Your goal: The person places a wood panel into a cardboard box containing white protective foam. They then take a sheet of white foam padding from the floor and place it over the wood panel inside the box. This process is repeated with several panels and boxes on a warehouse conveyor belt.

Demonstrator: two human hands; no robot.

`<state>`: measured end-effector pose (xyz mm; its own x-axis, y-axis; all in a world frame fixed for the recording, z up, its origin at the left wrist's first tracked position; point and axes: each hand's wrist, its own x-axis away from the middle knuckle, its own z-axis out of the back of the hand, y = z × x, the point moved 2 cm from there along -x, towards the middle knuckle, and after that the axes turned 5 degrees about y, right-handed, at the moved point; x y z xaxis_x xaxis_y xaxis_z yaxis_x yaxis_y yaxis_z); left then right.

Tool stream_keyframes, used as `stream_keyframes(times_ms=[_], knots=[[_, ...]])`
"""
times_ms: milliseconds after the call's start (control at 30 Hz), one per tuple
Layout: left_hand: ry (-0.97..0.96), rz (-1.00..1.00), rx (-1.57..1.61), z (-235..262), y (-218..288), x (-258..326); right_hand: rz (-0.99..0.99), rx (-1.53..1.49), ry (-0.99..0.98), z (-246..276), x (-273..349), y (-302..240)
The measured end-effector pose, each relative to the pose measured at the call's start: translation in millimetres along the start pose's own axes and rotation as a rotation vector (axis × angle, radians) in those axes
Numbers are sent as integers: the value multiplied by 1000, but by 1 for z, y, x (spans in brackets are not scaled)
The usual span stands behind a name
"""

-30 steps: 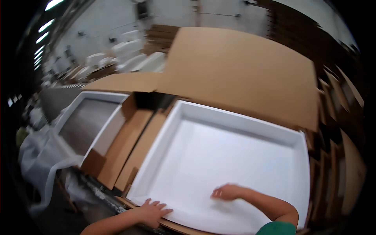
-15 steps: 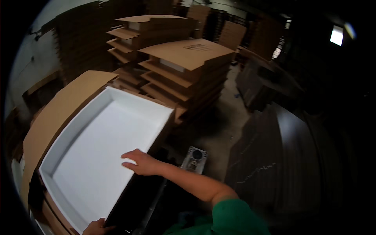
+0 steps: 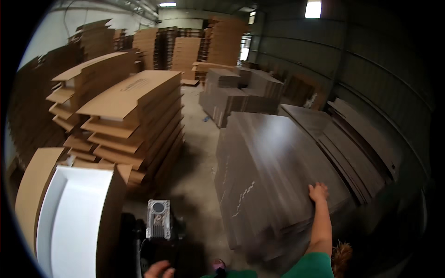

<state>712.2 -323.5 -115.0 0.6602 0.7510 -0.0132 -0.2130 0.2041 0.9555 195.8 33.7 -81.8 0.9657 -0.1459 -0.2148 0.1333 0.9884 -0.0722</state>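
Observation:
My right hand [image 3: 318, 191] reaches out to the right, fingers apart, over the top of a stack of dark grey-brown boards [image 3: 273, 153]. It looks to be touching the top board near its right edge. At the bottom edge of the head view is my left hand [image 3: 159, 269], only partly showing, its fingers loosely apart with nothing visible in them. To its left stands a cardboard box [image 3: 111, 204] with a white tray-like lining [image 3: 74, 217], its brown flap folded outward.
Stacks of flattened-open cardboard boxes [image 3: 139, 92] rise at the left. A small grey metal device [image 3: 158, 217] sits between box and boards. Further board stacks [image 3: 232, 92] stand behind, and more panels [image 3: 357, 153] lie at the right. A reddish-brown tuft [image 3: 342, 255] shows beside my right arm.
The view has swung right. My right hand has left the white-lined box and is now over the board stack. My left hand has come away from the box's near edge.

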Motion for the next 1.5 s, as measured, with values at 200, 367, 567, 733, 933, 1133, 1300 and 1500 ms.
stream_keyframes(times_ms=[200, 367, 567, 733, 933, 1133, 1300, 1500], knots=[[-455, -158, -87, -127, 30, -69, -305, -10, -24, -28, -69, 123], [-777, 49, -251, -216, 47, -123, -319, 21, 19, -24, -106, 166], [-957, 225, 194, -318, 54, -158, -362, 31, 56, -29, -129, 179], [-807, 458, 133, -341, 74, -177, -269, 101, 77, -19, -97, 164], [-585, 481, 530, -305, 55, -180, -324, -119, 193, -12, -9, 140], [-1289, 385, 263, -255, 74, -70, -504, -392, 538, -53, 56, 215], [-1187, 556, 714, -275, 25, -82, -649, -461, 219, -26, 87, 263], [-704, 625, 977, -235, 26, -158, -416, -400, 108, 23, 82, 168]])
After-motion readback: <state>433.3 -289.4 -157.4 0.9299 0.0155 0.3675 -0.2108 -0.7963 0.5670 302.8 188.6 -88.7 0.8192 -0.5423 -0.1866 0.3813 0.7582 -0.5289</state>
